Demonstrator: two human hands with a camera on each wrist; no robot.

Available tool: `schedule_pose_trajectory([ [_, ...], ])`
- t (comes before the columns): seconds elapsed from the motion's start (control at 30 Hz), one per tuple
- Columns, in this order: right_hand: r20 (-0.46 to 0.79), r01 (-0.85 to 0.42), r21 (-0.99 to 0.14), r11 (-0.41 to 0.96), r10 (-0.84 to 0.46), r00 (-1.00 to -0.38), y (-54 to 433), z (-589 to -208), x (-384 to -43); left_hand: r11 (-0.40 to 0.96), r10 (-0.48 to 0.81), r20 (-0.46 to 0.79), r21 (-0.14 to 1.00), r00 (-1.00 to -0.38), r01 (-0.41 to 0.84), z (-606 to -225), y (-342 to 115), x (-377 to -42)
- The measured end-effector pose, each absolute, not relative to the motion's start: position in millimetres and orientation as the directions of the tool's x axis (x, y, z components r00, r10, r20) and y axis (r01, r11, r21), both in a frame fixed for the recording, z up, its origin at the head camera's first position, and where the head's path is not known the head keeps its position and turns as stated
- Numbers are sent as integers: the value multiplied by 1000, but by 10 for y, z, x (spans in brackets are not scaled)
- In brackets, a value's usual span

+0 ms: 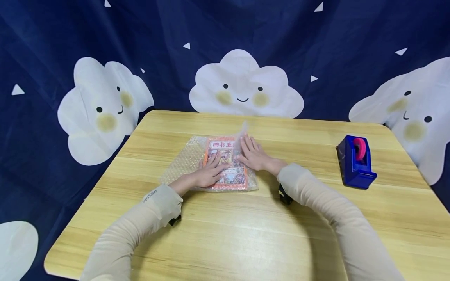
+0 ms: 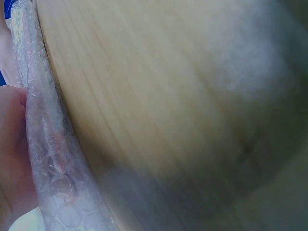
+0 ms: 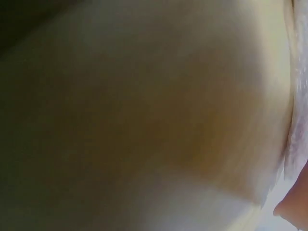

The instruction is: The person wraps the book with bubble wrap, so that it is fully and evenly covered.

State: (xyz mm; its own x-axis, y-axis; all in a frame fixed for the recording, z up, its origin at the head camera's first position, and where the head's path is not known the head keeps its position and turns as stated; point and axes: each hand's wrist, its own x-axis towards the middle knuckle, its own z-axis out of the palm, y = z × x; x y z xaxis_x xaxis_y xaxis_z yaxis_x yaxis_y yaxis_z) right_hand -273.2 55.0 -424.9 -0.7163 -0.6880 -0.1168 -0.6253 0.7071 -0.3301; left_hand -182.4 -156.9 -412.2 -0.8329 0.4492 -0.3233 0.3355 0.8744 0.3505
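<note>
A book with an orange-red border and small pictures on its cover (image 1: 234, 180) lies flat on a sheet of bubble wrap (image 1: 184, 158). My left hand (image 1: 209, 172) rests on the book's lower left with its fingers spread. Over the book's right side, my right hand (image 1: 256, 157) presses a raised flap of the wrap with straight fingers. The left wrist view shows the wrap's edge (image 2: 60, 159) beside the left hand (image 2: 14, 159). In the blurred right wrist view, only a bit of the right hand (image 3: 296, 204) and wrap (image 3: 299, 96) shows at the right.
A blue tape dispenser (image 1: 351, 168) with a pink-red roll stands at the right of the wooden table (image 1: 228, 234). Behind the table's far edge hangs a dark blue curtain (image 1: 168, 31) printed with smiling clouds.
</note>
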Motion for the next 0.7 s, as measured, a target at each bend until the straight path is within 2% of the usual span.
schedule_pose_trajectory([
  [0.17, -160, -683, -309, 662, -744, -649, 448, -4281, -2742, 879, 438, -328, 350, -837, 323, -4123, -1572, -1818],
  [0.4, -201, -724, -276, 632, -775, -600, 434, -4284, -2774, 873, 450, -323, 354, -833, 335, -4111, -1566, -1830],
  [0.7, -219, -764, -316, 562, -827, -518, 479, -4235, -2800, 856, 460, -307, 402, -833, 324, -4145, -1582, -1846],
])
